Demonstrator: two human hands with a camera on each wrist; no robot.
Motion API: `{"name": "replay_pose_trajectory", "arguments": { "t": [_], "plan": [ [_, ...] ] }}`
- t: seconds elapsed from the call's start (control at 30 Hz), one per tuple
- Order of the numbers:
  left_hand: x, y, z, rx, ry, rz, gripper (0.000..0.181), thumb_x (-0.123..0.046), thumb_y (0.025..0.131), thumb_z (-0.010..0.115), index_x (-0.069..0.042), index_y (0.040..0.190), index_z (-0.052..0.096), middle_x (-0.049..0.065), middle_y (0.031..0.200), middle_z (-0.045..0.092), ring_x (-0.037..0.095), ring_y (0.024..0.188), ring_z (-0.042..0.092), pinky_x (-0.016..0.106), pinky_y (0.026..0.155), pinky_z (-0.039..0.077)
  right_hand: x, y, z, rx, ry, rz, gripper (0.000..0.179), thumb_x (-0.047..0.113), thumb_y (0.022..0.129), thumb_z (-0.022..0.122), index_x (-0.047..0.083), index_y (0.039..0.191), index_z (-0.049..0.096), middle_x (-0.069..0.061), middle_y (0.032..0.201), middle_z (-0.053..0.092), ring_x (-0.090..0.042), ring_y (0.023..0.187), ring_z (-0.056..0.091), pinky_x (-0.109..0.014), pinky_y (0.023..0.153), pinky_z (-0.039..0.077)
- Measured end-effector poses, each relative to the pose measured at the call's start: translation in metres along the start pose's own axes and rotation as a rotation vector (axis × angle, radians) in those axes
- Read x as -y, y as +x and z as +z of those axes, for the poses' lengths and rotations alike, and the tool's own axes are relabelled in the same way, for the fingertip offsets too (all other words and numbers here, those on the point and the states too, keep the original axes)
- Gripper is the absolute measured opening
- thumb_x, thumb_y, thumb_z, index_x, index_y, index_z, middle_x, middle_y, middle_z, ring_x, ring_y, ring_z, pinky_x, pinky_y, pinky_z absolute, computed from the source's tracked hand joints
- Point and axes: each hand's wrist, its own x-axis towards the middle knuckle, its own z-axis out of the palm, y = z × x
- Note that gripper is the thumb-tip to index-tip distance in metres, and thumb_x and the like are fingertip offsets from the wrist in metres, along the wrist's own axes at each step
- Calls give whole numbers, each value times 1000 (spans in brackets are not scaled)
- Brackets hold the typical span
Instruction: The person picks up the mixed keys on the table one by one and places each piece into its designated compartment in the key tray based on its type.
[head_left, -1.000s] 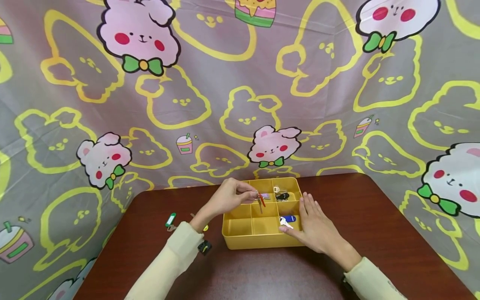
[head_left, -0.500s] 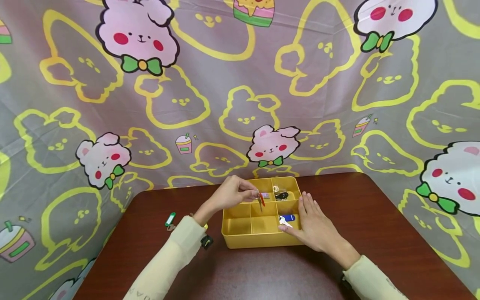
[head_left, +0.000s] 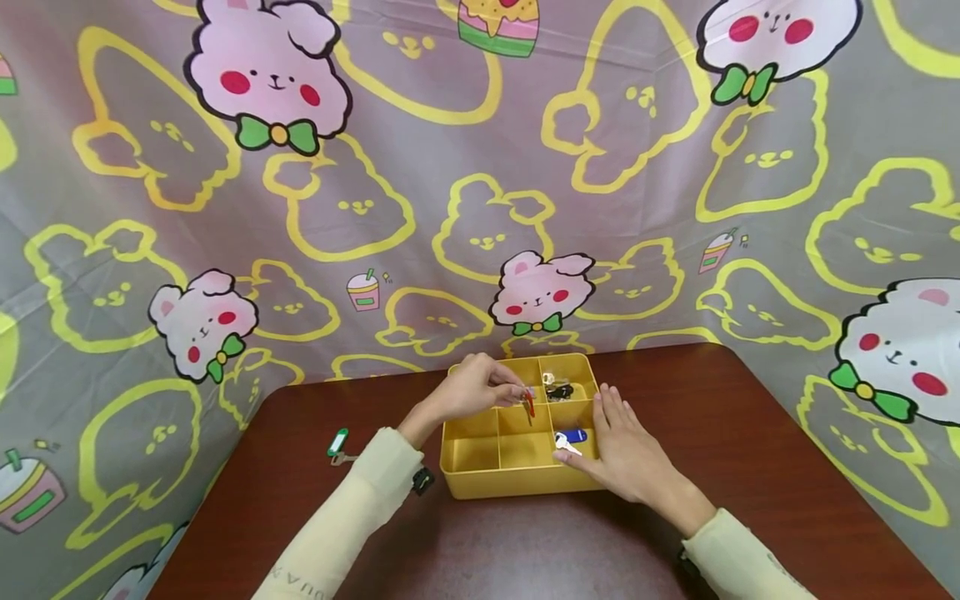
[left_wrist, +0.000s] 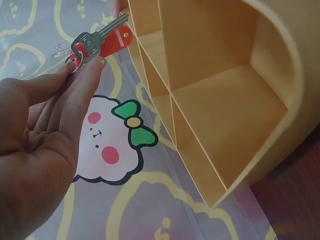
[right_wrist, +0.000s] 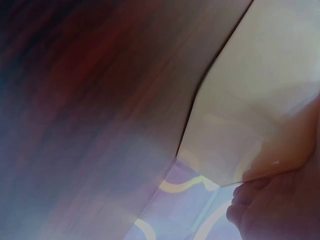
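Note:
In the head view, my left hand (head_left: 474, 390) is over the middle of a yellow divided box (head_left: 517, 485). Its thumb and fingers pinch the ring of a silver key (left_wrist: 92, 44) with a red key tag (left_wrist: 117, 42). Both dangle above the middle compartments. My right hand (head_left: 633, 450) lies along the box's right wall with straight fingers, the thumb reaching over the front right corner. Beneath that thumb, a white key (head_left: 566, 445) with a blue tag (head_left: 575, 436) lies in the front right compartment. The right wrist view is dim, showing only part of the hand against the box.
The back right compartment has black and clear small items (head_left: 558, 390). A key with a green tag (head_left: 339, 442) lies on the brown table (head_left: 300, 500) left of the box, partly near my left sleeve. A patterned cloth (head_left: 420, 208) hangs behind the table.
My left hand has shifted slightly to the right with the red-tagged key. The right hand stays on the box, and the head view has turned a little.

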Motion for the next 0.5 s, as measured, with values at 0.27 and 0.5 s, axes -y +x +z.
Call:
{"name": "replay_pose_trajectory", "arguments": {
  "t": [0.27, 0.5],
  "plan": [
    [-3, 6, 7, 46, 63, 9, 17, -9, 102, 68, -2, 108, 82, 13, 106, 82, 35, 95, 81, 45, 82, 66, -1, 0, -1, 3, 5, 5, 121, 83, 92, 50, -13, 160, 24, -33, 172, 16, -47, 162, 17, -58, 131, 23],
    [0, 10, 10, 75, 149, 12, 17, -14, 103, 69, -5, 107, 83, 8, 102, 83, 31, 91, 81, 39, 78, 67, -1, 0, 1, -2, 6, 14, 121, 85, 92, 49, -13, 160, 27, -32, 172, 19, -47, 162, 19, -58, 131, 25]
  ]
}}
